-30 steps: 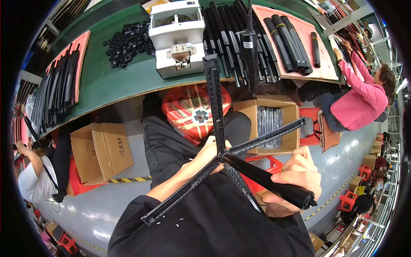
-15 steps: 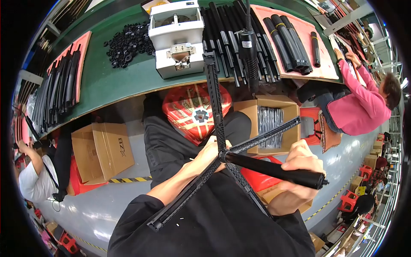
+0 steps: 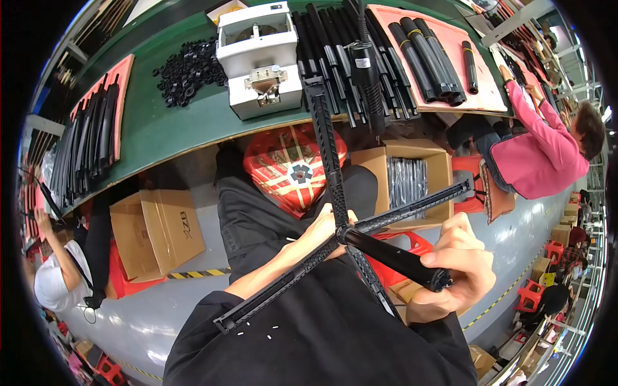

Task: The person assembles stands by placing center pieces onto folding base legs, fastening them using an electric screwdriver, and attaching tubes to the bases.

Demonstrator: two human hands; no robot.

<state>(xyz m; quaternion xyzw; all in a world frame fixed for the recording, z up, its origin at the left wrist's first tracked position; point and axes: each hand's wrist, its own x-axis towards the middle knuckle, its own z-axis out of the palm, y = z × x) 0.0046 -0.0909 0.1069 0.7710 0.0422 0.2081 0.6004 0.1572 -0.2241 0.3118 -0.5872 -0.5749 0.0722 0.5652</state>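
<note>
A black four-legged stand (image 3: pixel 396 257) is held over my lap, its textured legs spread out from a central hub. From that hub its smooth round tube points toward the lower right. My left hand (image 3: pixel 317 237) is closed around the stand just at the hub, its fingers partly hidden behind the legs. At the tube's free end, my right hand (image 3: pixel 465 267) is closed with thumb and curled fingers against it. The ridged tip of the tube shows beside the thumb. Several tiny white bits (image 3: pixel 270 336) lie on my black clothing.
On the green table (image 3: pixel 145 138) are a white machine (image 3: pixel 264 90), small black parts (image 3: pixel 187 71) and black tubes (image 3: pixel 322 58). A corded black tool (image 3: pixel 367 83) hangs in front. Cardboard boxes (image 3: pixel 168 235) flank my red stool (image 3: pixel 273 151). A co-worker in pink (image 3: pixel 537 164) sits at the right.
The tube's free end has swung left and looks shorter, with its tip now facing me more. My right hand has shifted to that end. More white bits show on my clothing.
</note>
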